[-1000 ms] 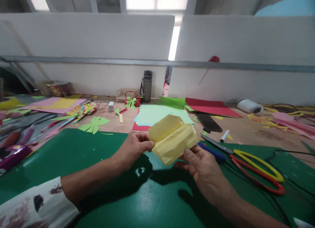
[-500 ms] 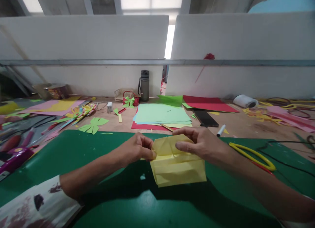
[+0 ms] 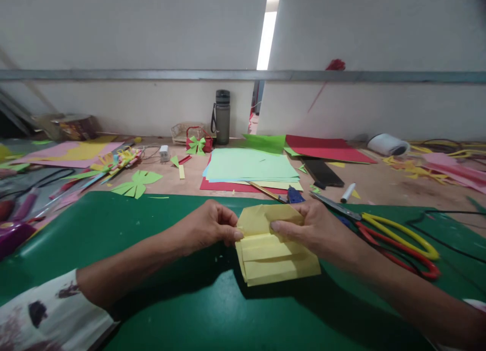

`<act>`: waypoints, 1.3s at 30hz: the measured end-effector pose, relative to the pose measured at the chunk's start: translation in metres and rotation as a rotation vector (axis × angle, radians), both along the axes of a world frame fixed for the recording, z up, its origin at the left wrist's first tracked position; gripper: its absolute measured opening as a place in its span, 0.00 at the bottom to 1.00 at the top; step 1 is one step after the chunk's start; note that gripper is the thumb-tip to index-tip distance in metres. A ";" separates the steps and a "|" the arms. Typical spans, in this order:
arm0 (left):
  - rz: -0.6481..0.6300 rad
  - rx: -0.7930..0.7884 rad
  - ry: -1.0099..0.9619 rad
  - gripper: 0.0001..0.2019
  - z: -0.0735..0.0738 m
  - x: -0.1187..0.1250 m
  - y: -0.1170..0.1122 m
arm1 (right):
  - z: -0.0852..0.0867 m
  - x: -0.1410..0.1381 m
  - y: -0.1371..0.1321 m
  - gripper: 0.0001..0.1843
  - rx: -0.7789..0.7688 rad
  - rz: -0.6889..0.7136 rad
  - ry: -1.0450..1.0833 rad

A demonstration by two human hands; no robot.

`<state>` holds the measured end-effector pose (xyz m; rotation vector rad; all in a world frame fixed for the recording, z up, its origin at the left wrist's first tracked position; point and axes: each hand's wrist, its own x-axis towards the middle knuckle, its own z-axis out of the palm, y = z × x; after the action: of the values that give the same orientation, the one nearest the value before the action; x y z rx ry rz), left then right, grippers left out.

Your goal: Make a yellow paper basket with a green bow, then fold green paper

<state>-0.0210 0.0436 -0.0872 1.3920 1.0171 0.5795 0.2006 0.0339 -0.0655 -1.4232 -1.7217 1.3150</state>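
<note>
The right hand [image 3: 317,230] covers the far right corner of the yellow paper [image 3: 279,255] and the blades of the scissors [image 3: 395,237] behind it, and its forearm is cut off at the lower right. How many layers the paper has is hard to tell. It lies pleated on the green mat [image 3: 152,219], near the middle of the table [image 3: 379,191], between the two hands. The left hand [image 3: 207,229] pinches its left edge. The right hand grips the far fold, thumb on top. Half a second ago the paper was looser and lifted at the far side; now it lies flatter, with another fold pressed in.
</note>
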 end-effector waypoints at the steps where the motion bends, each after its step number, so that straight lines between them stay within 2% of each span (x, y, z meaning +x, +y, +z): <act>1: 0.004 0.002 0.005 0.06 0.000 0.000 0.000 | -0.001 0.000 0.000 0.08 -0.012 -0.005 0.005; 9: 0.069 0.053 0.049 0.10 0.004 0.004 -0.005 | -0.005 0.001 0.002 0.05 -0.029 -0.029 0.068; 14: 0.110 0.165 0.057 0.09 0.003 0.010 -0.006 | -0.008 0.000 0.000 0.05 -0.017 -0.027 0.066; 23: 0.104 0.199 0.051 0.13 0.005 0.011 -0.007 | 0.000 -0.001 0.000 0.05 -0.010 -0.062 0.092; 26: 0.042 0.142 -0.014 0.13 0.004 0.006 -0.004 | 0.002 -0.001 0.000 0.06 -0.008 -0.054 0.067; 29: -0.040 0.009 -0.145 0.14 -0.001 0.000 0.001 | 0.004 0.000 -0.001 0.07 -0.013 -0.052 0.008; 34: -0.138 -0.075 -0.222 0.20 0.000 -0.007 0.004 | 0.005 0.000 -0.001 0.09 -0.029 -0.039 -0.022; 36: -0.122 -0.076 -0.216 0.19 0.002 -0.006 0.004 | 0.005 -0.001 -0.001 0.08 -0.022 -0.031 -0.024; 39: 0.008 -0.039 -0.150 0.12 0.005 -0.003 0.003 | 0.003 -0.002 0.000 0.08 -0.021 -0.015 -0.031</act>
<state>-0.0240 0.0467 -0.0824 1.2911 0.9095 0.6564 0.1986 0.0342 -0.0625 -1.4725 -1.7181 1.3128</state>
